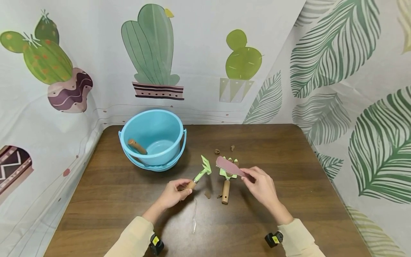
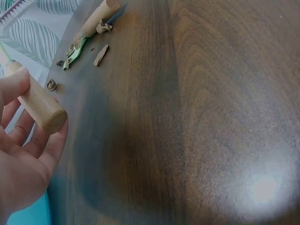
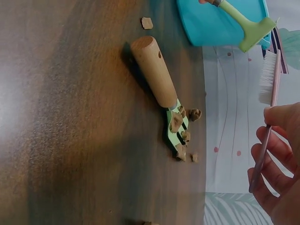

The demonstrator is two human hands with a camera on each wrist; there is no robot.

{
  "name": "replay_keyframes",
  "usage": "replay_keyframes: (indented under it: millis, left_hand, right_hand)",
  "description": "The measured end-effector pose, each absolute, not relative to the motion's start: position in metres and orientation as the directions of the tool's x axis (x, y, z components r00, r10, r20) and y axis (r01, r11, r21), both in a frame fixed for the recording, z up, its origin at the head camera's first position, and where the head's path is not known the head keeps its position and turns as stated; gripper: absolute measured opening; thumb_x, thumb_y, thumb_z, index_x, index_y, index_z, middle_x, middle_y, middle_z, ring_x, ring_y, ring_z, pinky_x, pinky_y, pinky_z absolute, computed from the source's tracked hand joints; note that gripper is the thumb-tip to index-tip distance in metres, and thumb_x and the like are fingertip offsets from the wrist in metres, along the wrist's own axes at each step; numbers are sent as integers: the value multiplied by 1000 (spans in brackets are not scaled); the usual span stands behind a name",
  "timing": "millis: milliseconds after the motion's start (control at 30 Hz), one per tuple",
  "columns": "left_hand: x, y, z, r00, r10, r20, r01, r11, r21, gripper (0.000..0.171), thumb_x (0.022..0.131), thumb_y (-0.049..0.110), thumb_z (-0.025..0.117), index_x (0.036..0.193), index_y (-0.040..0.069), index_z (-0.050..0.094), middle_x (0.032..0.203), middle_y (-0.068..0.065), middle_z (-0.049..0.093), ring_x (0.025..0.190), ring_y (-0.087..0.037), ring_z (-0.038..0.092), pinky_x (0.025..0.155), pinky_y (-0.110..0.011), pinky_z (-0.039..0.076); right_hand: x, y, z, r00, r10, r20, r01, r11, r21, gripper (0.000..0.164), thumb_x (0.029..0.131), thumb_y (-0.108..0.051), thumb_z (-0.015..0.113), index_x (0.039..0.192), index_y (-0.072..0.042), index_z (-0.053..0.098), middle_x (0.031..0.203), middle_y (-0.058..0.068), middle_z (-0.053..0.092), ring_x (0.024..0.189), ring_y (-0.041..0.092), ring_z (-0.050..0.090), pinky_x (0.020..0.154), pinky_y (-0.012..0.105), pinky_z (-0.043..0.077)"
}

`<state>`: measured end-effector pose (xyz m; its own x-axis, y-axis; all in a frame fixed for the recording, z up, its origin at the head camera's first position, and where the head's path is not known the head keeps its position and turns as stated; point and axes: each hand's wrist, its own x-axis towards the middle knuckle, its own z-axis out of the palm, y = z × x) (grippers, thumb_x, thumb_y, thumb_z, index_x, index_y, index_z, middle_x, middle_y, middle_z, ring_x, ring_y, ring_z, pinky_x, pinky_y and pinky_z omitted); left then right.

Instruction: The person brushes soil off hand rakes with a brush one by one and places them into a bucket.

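My left hand grips a small green hand rake by its wooden handle, its tines raised above the table. In my right hand is a pink brush, pinched by its thin handle. White bristles line one side of it, as the right wrist view shows. Beneath the brush lies a green slotted garden tool with a wooden handle. Several brown dried pieces rest on its green head, which the brush partly hides in the head view.
A light blue bucket stands at the back left, a wooden handle leaning inside it. Loose brown bits lie around the slotted tool on the wooden table. Printed cloth hangs behind.
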<state>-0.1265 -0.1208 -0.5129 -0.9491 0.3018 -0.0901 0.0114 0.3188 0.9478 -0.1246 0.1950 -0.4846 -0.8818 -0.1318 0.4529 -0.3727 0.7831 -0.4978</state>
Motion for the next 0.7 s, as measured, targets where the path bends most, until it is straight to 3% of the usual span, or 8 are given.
replay_keyframes:
  millis: [267,700]
  left_hand:
    - [-134,-125,-526,-969,247,-28,78,412,908,29,76,7,71,104,5,67,91,-6,67,74,-12,60,66,-23,48]
    - [-131,-130,-488,-966,241,92,222,593,774,25,71,11,76,94,19,71,78,9,59,63,-6,55,59,-22,45]
  right_hand:
    - [-121,200,-488,-899,-123,420,-335,810,-481,25,73,-12,75,97,-19,71,82,-7,63,65,4,48,54,22,41]
    - [-117,207,-489,-909,-121,399,-319,818,-479,26,73,-12,75,98,-19,71,82,-7,62,65,7,49,53,23,39]
